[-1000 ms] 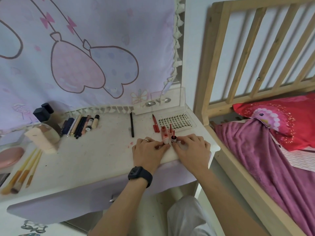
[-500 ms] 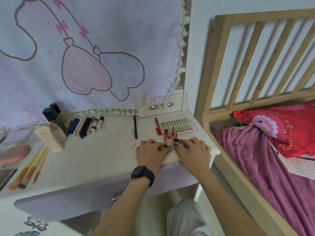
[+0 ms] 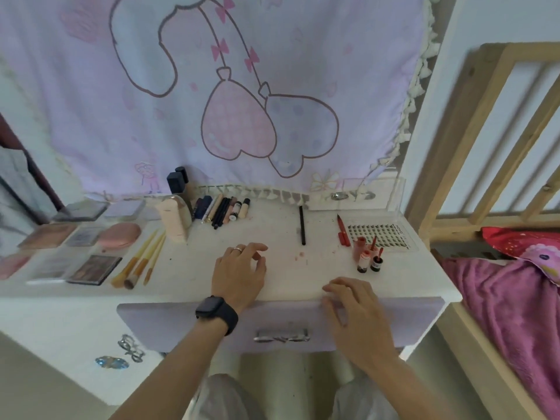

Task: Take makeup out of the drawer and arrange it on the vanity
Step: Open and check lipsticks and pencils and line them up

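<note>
**A:** Where are the hands?

**B:** The left hand point(image 3: 239, 268), with a dark watch point(image 3: 216, 310) on its wrist, is over the middle of the tabletop point(image 3: 272, 286). Its fingers are loosely bent and hold nothing. I cannot tell whether it touches the surface. The right hand point(image 3: 354, 313) is at the front edge, fingertips on the rim just above the lilac drawer front point(image 3: 181, 325). Its fingers are relaxed and also hold nothing.

**A:** And the makeup?

**B:** It is laid out on the tabletop. Two little bottles point(image 3: 369, 263) stand upright side by side near the right end. Just behind them lies a tray of false lashes point(image 3: 378, 234), with a red pen point(image 3: 342, 233) at its left. A black pencil point(image 3: 302, 225) lies alone further left.

**A:** And the left half?

**B:** A row of pencils and tubes point(image 3: 221, 210) lies along the back, below the hanging cloth point(image 3: 242, 116). A cream bottle point(image 3: 172, 221) stands beside the row. Nearer the front three brushes point(image 3: 142, 262) lie aslant, beside a pink compact point(image 3: 119, 234). Several flat palettes point(image 3: 94, 268) are at the far left.

**A:** How near are the hands to the bottles?

**B:** The right hand is near them but apart. The left hand is well apart.
</note>
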